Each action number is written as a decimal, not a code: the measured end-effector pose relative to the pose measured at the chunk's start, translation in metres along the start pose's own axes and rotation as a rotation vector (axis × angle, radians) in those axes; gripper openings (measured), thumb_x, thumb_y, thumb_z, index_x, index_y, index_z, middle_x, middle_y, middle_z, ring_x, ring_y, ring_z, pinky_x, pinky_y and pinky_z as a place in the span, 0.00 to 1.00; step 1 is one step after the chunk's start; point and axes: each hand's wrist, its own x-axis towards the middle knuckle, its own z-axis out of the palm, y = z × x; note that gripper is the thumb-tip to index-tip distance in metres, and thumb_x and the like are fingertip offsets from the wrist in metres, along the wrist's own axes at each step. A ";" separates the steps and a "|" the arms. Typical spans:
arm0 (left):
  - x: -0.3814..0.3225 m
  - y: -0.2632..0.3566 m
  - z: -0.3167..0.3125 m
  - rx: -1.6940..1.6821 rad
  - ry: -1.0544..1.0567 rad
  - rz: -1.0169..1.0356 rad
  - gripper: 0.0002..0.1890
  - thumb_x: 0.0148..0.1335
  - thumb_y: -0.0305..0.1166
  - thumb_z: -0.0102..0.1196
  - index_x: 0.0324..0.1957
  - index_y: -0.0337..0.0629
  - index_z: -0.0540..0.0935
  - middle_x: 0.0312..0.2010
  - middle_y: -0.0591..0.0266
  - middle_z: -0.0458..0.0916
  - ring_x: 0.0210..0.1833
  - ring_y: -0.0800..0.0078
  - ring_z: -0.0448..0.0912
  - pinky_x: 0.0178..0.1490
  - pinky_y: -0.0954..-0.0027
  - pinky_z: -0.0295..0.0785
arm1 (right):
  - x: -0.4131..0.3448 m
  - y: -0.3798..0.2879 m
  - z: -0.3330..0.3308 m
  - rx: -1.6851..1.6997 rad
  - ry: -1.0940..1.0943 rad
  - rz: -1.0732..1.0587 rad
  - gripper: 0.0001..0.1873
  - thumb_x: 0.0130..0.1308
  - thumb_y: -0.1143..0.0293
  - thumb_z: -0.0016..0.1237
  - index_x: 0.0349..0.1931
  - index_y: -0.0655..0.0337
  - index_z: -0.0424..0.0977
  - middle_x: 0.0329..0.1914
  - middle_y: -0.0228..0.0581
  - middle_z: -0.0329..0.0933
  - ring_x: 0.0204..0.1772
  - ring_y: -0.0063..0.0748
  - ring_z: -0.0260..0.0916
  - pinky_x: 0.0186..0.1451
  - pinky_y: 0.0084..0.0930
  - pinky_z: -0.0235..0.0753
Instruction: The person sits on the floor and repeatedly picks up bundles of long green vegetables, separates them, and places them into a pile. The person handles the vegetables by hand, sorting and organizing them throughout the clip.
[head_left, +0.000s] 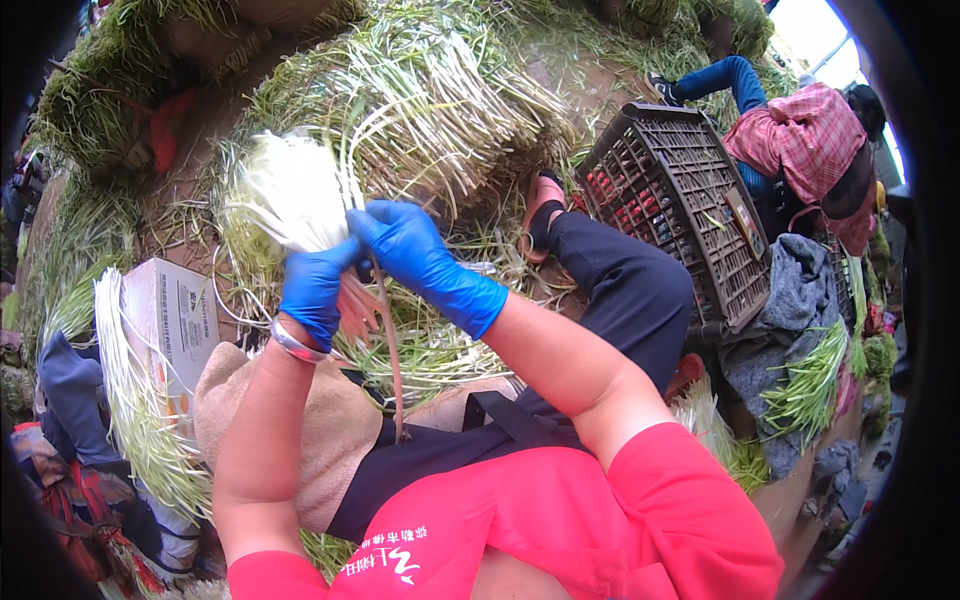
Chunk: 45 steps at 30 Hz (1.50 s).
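Note:
My left hand (319, 289), in a blue glove, grips a thick bunch of peeled white allium-like stalks (296, 187), with their pinkish lower ends (354, 306) below the fist. Close against it, my right hand (412, 259), also blue-gloved, pinches a single greenish stalk (347, 169). A brownish strand (394, 352) hangs from between the hands toward my lap; where its upper end joins is hidden by the fingers. Just beyond the hands lies a big heap of unpeeled stalks (450, 127), their root ends toward me. Stripped leaves (427, 360) litter the ground under my wrists.
At left, white stalks (135, 390) drape against a printed carton (184, 315). A dark plastic crate (675, 210) stands tilted at right, past my bent knee (637, 300). Behind it a person in a checked shirt (802, 142) bends over. Grey cloth (787, 300) and green stalks (810, 382) lie nearer.

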 end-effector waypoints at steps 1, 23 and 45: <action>0.002 -0.003 0.002 -0.019 -0.012 0.025 0.13 0.48 0.24 0.55 0.39 0.37 0.73 0.27 0.66 0.75 0.25 0.79 0.73 0.25 0.80 0.68 | -0.002 0.001 0.002 0.097 0.025 -0.030 0.14 0.59 0.63 0.43 0.25 0.66 0.71 0.16 0.31 0.69 0.17 0.17 0.64 0.21 0.17 0.66; 0.011 -0.099 -0.030 0.753 -0.125 -0.276 0.16 0.44 0.21 0.55 0.40 0.34 0.73 0.29 0.61 0.76 0.25 0.71 0.75 0.28 0.72 0.72 | 0.031 -0.207 -0.251 -0.036 0.609 -0.693 0.14 0.60 0.62 0.38 0.30 0.64 0.72 0.19 0.37 0.72 0.15 0.23 0.65 0.16 0.17 0.64; 0.000 0.061 -0.060 -0.496 -0.307 0.132 0.21 0.55 0.29 0.46 0.50 0.31 0.62 0.38 0.54 0.72 0.39 0.71 0.71 0.45 0.70 0.66 | 0.164 0.060 -0.081 -0.027 0.368 0.020 0.13 0.57 0.66 0.41 0.30 0.68 0.72 0.20 0.37 0.71 0.21 0.25 0.68 0.25 0.22 0.69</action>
